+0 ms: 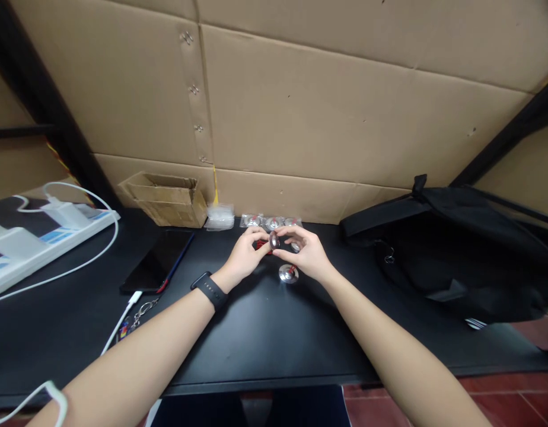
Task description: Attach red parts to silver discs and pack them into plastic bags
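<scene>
My left hand (246,254) and my right hand (306,252) meet above the black desk (265,332), fingers pinched together on a small round shiny metal piece (274,240) with some red showing behind it. A second round metal piece (288,273) lies on the desk just below my right hand. Behind the hands, a row of similar pieces in clear plastic bags (270,222) rests against the cardboard wall. A black band is on my left wrist (209,289).
A black bag (461,249) fills the right side. A dark phone (161,261) with a white cable and keys (138,313) lies left, beside a small cardboard box (167,198) and a white power strip (38,237).
</scene>
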Available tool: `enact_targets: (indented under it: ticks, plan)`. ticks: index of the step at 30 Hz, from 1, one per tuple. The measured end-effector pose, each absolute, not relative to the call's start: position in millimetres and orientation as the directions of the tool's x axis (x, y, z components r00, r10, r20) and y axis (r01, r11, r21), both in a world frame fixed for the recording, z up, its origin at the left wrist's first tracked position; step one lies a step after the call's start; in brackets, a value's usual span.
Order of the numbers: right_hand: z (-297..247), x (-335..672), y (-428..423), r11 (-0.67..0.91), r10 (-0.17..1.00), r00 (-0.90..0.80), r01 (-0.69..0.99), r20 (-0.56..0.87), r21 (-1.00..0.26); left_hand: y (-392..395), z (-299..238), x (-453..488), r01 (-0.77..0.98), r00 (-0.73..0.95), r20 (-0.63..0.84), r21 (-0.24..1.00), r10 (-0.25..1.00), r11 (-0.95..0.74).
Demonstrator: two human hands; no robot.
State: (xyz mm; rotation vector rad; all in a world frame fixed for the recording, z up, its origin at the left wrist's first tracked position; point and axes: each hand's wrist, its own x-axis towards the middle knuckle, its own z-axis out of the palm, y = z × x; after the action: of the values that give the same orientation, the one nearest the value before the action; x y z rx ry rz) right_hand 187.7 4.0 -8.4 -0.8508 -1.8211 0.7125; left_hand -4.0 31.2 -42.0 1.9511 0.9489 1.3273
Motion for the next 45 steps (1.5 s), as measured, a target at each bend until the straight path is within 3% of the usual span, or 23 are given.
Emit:
enact_targets:
  ticks: [11, 14, 20, 34, 38, 45]
  plan:
    - [-7.5, 186.4, 2.2, 0.585, 0.804, -0.287, 0.230, 0.520, -0.778, 25.3, -36.8, -3.1, 0.076, 0.267, 0.434, 0.881, 0.861, -0.467]
    - [-9.0, 184.3, 1.2, 0.581, 0.810, -0.273, 0.243, 0.520, -0.777, 25.7, -36.6, -4.1, 0.164, 0.245, 0.464, 0.845, 0.851, -0.508]
    - [-10.9, 182.7, 3.5, 0.461, 0.880, -0.237, 0.213, 0.412, -0.862, 21.0, -29.2, -6.4, 0.470, 0.132, 0.615, 0.651, 0.777, -0.595]
    - [-6.5, 190.5, 6.4, 0.563, 0.826, -0.307, 0.472, 0.472, -0.678, 10.6, -16.3, -6.5, 0.464, 0.221, 0.607, 0.624, 0.764, -0.629]
    - [-5.0, 191.2, 6.0, 0.569, 0.822, -0.333, 0.489, 0.462, -0.661, 8.5, -16.6, -6.1, 0.526, 0.358, 0.566, 0.534, 0.742, -0.662]
    - [1.0, 197.1, 3.4, 0.584, 0.812, -0.390, 0.547, 0.434, -0.600, 16.7, -26.1, -7.9, 0.603, 0.363, 0.540, 0.485, 0.759, -0.633]
